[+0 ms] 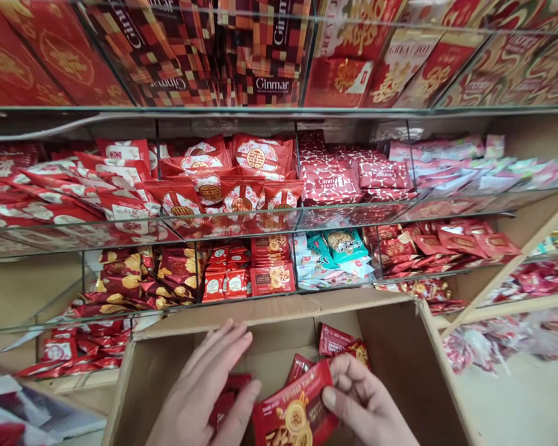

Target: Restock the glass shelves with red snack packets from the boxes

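While the left hand point(204, 387) reaches flat into the cardboard box point(400, 347), its fingers lie close together and nearly straight, clamped on nothing, the tips resting on dark red packets point(225, 402) low in the box. Just to its right, the red snack packet point(295, 412) with gold rings printed on it stands tilted between the two hands, its right edge pinched by the right hand point(363, 402), thumb on the front and the other fingers curled behind. More small red packets point(337, 341) lie behind it against the box's back wall. To handle it well, I judge the pinch should stay on the sealed edge, so the contents are not crushed, with the left hand steadying the loose packets below. Both wrists come in from the lower edge, palms turned downward and slightly inward.
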`<control>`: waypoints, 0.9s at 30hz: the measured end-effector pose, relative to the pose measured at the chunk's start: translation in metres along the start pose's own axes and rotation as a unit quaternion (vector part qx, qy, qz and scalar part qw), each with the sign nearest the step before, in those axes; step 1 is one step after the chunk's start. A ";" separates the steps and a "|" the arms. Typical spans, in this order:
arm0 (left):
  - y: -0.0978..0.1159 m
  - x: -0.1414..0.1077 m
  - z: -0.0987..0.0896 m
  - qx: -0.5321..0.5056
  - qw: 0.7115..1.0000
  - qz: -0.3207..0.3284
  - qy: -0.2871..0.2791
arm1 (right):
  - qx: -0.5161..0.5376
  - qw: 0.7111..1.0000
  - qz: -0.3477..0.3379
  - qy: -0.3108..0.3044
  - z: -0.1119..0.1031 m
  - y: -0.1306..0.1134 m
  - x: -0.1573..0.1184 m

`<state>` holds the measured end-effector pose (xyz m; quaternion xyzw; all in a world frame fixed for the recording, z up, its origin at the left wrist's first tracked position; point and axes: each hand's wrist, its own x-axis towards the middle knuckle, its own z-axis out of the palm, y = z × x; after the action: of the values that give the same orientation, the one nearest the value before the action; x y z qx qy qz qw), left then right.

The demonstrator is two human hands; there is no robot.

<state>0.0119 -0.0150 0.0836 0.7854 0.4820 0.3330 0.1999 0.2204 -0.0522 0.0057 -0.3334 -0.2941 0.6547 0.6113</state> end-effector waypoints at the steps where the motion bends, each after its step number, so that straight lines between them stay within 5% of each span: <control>1: 0.001 -0.006 0.002 -0.052 0.998 -0.033 0.000 | -0.008 1.000 -0.014 0.008 0.009 -0.008 0.001; 5: 0.006 -0.011 0.006 -0.316 0.922 -0.208 -0.086 | -0.011 1.000 -0.014 0.020 0.032 -0.019 0.005; 8: 0.007 -0.006 0.013 -0.392 0.872 -0.266 -0.124 | -0.012 1.000 -0.009 0.021 0.039 -0.015 0.007; 15: 0.000 -0.002 0.020 -0.401 0.871 -0.258 -0.117 | -0.007 0.999 -0.020 0.044 0.034 -0.005 0.013; 18: -0.004 -0.003 0.018 -0.315 0.906 -0.215 -0.185 | -0.080 0.995 -0.043 0.051 0.032 -0.006 0.012; 22: -0.007 -0.006 0.025 -0.177 0.946 -0.147 -0.230 | -0.205 0.976 -0.079 -0.011 0.035 -0.006 0.008; 27: 0.003 0.008 0.027 -0.334 0.917 -0.160 -0.149 | -0.152 0.986 -0.065 0.006 0.023 0.001 0.008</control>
<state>0.0354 -0.0095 0.0693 0.6261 0.4260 0.3172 0.5709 0.2015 -0.0436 0.0180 -0.4061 -0.4075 0.5597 0.5965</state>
